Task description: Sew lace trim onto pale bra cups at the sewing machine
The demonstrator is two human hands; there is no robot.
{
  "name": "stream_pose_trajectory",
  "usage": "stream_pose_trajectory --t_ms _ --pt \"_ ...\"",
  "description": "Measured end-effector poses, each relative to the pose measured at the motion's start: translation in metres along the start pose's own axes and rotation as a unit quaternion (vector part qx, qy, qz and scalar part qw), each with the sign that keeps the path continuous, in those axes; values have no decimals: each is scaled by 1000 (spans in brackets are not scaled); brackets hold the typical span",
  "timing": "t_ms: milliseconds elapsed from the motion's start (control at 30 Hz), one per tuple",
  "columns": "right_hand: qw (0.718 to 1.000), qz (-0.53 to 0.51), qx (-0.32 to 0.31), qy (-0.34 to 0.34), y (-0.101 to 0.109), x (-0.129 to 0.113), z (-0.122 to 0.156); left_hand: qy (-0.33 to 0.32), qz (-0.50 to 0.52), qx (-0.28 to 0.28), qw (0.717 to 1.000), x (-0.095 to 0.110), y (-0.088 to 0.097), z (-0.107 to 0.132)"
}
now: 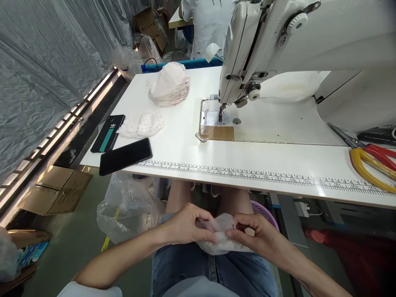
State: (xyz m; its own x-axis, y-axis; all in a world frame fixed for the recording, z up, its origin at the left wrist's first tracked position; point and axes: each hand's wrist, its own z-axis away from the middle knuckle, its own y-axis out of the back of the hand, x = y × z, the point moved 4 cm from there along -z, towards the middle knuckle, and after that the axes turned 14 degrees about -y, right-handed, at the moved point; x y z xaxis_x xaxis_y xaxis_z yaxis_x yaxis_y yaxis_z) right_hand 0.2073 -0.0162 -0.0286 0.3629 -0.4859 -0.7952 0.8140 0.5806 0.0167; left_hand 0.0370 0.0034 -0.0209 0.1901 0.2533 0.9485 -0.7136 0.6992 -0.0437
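Over my lap, a small piece of sheer white fabric with lace [221,239] is held between both hands. My left hand [193,225] pinches its left side, thumb and fingers closed on the cloth. On the other side, my right hand [253,231] grips the fabric's right edge between thumb and fingers. Up on the white table lies a lace piece [142,125], and behind it a stack of pale pink fabric pieces [171,84]. The sewing machine's needle and presser foot [220,113] stand over the metal plate, away from my hands.
Two phones, one black [126,156] and one with a green stripe [108,134], lie at the table's left end. Scissors [368,154] with red and yellow handles rest at the right. A ruler strip [247,174] runs along the front edge. A person [212,24] sits beyond the table.
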Motion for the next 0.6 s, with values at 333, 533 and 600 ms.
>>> stream_pose_trajectory --t_ms 333,533,600 --pt "996 56 59 32 2 -5 3 0 -2 -6 1000 3 -4 -1" --pt "980 125 140 59 7 -6 6 -13 -40 0 999 6 0 -4" --pt "983 116 134 58 7 -7 7 -16 -49 -6 999 6 2 -6"
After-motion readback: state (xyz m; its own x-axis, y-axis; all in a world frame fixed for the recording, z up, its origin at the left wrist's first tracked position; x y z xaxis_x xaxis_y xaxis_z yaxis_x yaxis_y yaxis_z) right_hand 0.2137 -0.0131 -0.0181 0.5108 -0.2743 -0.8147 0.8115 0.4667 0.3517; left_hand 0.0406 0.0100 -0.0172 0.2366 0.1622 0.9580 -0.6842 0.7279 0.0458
